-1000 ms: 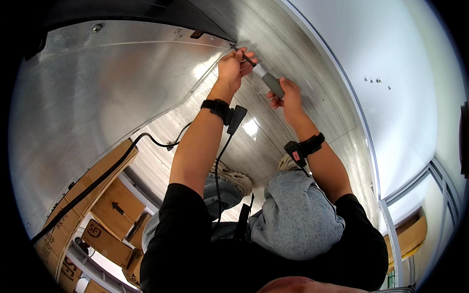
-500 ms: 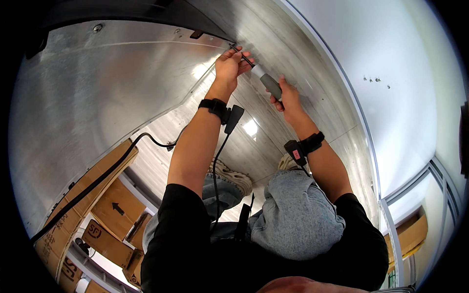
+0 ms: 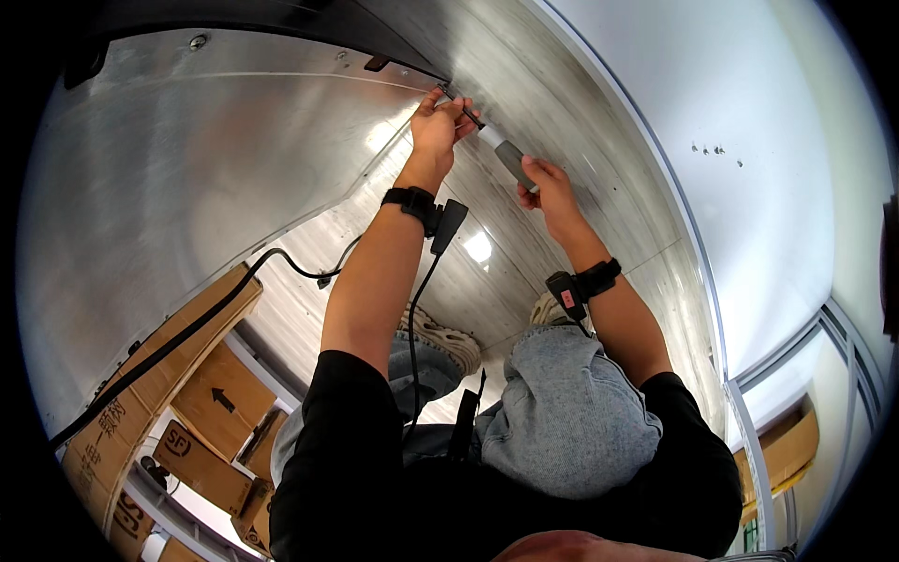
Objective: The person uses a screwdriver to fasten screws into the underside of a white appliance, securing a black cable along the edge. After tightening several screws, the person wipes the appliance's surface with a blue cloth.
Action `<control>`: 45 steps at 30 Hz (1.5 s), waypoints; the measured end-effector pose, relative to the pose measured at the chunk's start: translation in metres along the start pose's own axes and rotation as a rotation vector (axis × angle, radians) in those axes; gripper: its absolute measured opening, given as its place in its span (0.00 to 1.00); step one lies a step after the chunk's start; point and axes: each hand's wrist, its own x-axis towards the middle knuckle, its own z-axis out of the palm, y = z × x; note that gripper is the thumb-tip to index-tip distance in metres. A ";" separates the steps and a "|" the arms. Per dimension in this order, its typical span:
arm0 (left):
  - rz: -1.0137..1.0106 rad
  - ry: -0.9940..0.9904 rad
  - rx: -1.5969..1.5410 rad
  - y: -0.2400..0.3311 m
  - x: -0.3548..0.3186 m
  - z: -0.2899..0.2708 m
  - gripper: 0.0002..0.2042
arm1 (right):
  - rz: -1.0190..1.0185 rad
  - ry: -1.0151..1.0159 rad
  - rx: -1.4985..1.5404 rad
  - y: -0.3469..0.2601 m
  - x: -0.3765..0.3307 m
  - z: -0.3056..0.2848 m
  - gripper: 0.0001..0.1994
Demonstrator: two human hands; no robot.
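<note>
A screwdriver [image 3: 510, 157] with a grey grip, pale collar and dark shaft slants up and left to the far corner of a large metal panel [image 3: 234, 169]. My right hand [image 3: 554, 195] is closed round the back end of its grip, thumb along the side. Near the tip, my left hand [image 3: 435, 133] pinches with thumb and forefinger around the thin shaft, its other fingers loosely curled. The tip meets the panel's corner edge; any screw there is too small to make out. Each wrist wears a black strap with a small black device.
A black cable [image 3: 201, 318] runs along the panel's lower edge. Cardboard boxes [image 3: 225, 384] stand at the lower left. A white panel [image 3: 740, 215] with a metal rim rises on the right. Wood-look floor [image 3: 506, 272] lies between, with my shoes on it.
My right thumb has come down against the side of the grip. The screwdriver's rear has shifted slightly left. My left hand stays near the panel's corner.
</note>
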 end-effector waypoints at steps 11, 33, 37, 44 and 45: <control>-0.002 -0.029 0.016 -0.007 0.011 -0.009 0.28 | 0.080 -0.125 -0.007 -0.008 -0.005 -0.003 0.22; 0.264 -0.617 0.368 -0.012 -0.099 0.153 0.15 | -0.460 0.216 -0.204 -0.008 -0.111 -0.132 0.14; 0.666 -0.629 0.668 -0.024 -0.104 0.202 0.09 | -0.488 0.283 -0.069 0.002 -0.138 -0.161 0.11; 1.146 -0.514 0.901 -0.056 -0.088 0.236 0.09 | -0.555 0.382 0.081 0.013 -0.160 -0.186 0.07; 1.158 -0.495 0.930 -0.057 -0.088 0.236 0.08 | -0.563 0.383 0.079 0.013 -0.161 -0.187 0.07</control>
